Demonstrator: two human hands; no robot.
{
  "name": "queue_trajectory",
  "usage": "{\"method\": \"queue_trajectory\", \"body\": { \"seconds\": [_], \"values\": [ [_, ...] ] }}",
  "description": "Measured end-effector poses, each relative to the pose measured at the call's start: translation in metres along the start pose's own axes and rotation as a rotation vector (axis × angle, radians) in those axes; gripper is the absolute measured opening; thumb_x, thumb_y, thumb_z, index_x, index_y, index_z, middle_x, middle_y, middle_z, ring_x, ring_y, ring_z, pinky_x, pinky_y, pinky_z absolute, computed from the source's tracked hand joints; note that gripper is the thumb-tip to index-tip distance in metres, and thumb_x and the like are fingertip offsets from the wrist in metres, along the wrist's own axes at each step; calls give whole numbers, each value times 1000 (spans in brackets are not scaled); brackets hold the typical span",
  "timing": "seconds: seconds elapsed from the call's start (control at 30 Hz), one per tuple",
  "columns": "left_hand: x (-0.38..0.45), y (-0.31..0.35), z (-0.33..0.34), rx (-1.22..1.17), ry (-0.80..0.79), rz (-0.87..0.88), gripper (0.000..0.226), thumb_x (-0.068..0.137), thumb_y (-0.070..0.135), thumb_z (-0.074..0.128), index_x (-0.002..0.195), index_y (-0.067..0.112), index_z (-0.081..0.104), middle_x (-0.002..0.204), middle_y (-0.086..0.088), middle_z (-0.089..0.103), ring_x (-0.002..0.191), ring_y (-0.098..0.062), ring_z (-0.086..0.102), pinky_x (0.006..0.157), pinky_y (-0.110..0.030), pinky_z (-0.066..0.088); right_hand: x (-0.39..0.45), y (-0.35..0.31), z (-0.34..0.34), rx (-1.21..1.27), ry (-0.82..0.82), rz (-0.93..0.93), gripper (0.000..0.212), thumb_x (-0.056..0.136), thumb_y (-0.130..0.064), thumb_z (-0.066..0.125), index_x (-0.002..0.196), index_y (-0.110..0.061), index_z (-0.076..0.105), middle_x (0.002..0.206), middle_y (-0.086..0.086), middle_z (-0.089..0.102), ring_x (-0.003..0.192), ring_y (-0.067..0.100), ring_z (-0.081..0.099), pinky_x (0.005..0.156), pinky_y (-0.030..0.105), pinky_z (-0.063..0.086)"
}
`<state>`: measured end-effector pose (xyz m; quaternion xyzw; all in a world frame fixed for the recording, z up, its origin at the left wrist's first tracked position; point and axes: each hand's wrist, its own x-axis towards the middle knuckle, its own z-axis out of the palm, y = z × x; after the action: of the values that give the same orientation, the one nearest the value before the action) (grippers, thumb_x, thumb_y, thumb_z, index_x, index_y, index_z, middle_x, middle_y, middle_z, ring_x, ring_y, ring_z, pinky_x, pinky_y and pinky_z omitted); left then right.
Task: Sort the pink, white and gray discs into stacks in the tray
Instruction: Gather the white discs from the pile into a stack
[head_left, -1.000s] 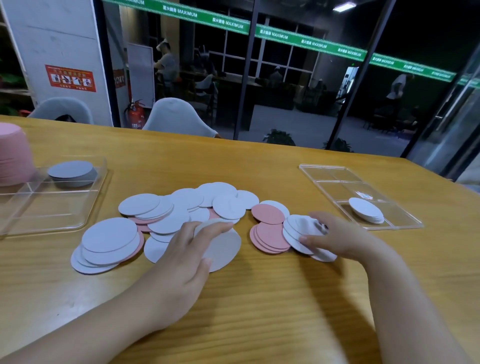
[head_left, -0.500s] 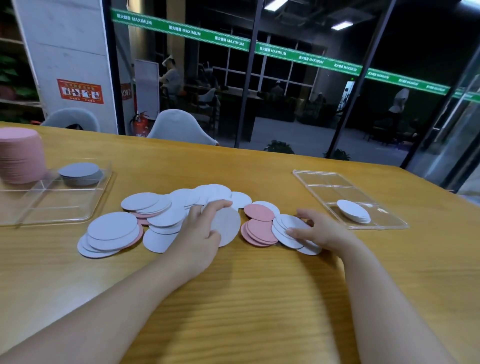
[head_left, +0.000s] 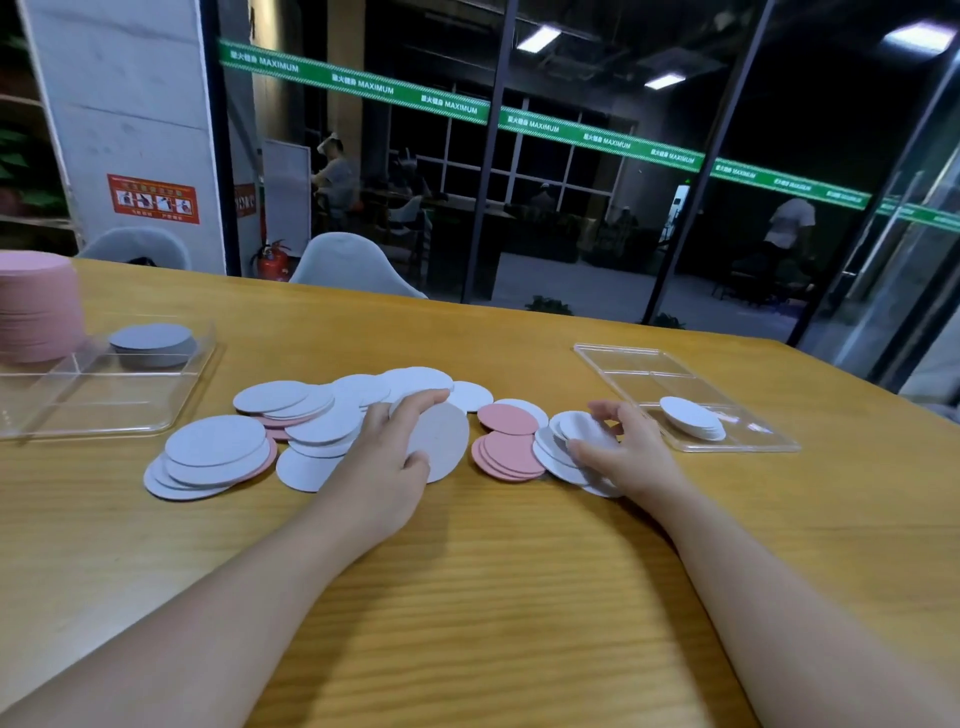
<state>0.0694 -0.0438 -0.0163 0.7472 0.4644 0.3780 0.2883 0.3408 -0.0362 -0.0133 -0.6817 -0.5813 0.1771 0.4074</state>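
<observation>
Both bare forearms stretched forward from the lower corners, converging slightly. Left hand (head_left: 387, 457) back up, fingers extended, thumb tucked toward the palm, pinching a gray disc (head_left: 441, 441) between thumb and fingers. Right hand (head_left: 626, 449) palm down, wrist bent a little inward, fingers loosely curled around a few white discs (head_left: 576, 436), thumb pointing left along their near edge.

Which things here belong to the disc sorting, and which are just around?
Part of the job:
loose round pink, white and gray discs
clear plastic tray on the left
clear plastic tray on the right
tall pink disc stack
left hand
right hand

Just around:
gray chair
red fire extinguisher
</observation>
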Motion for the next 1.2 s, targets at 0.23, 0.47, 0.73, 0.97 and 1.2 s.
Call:
{"method": "queue_trajectory", "body": {
  "seconds": [0.23, 0.47, 0.73, 0.97, 1.2],
  "values": [
    [10, -9, -4, -88, -15, -28, 58, 94, 9, 44, 123, 58, 30, 127, 9, 33, 100, 6, 42, 68, -2, 33, -15, -37, 13, 38, 81, -324, 47, 73, -27, 75, 107, -41, 46, 113, -18, 48, 108, 6, 42, 80, -3, 31],
    [13, -8, 2, -105, 9, 30, 45, 99, 20, 37, 122, 58, 27, 121, 17, 31, 96, 17, 38, 79, -2, 28, -27, -61, 44, -23, -15, -607, 55, 67, -41, 70, 115, -39, 44, 115, -31, 42, 111, 1, 37, 91, 7, 31],
    [23, -14, 10, -51, 30, 66, 35, 97, 37, 35, 130, 50, 31, 117, 16, 34, 93, 22, 38, 75, -2, 33, -19, -65, 76, -186, -21, -815, 65, 66, -47, 68, 122, -27, 41, 120, -12, 41, 109, 7, 34, 91, 27, 40],
    [23, -15, 1, -19, 35, 163, 47, 98, 25, 41, 116, 66, 29, 117, 20, 31, 94, 27, 33, 77, 9, 23, -6, -62, 50, -267, -238, -702, 78, 67, -49, 75, 133, -32, 36, 119, -35, 30, 116, -10, 21, 95, -2, 18],
    [17, -16, -3, 0, -13, 181, 50, 99, 23, 38, 112, 71, 34, 113, 28, 26, 101, 18, 34, 76, 8, 24, 15, -38, 1, -492, -304, -216, 72, 76, -50, 67, 138, -29, 36, 135, -13, 39, 132, 5, 25, 102, 20, 26]
  ]
}}
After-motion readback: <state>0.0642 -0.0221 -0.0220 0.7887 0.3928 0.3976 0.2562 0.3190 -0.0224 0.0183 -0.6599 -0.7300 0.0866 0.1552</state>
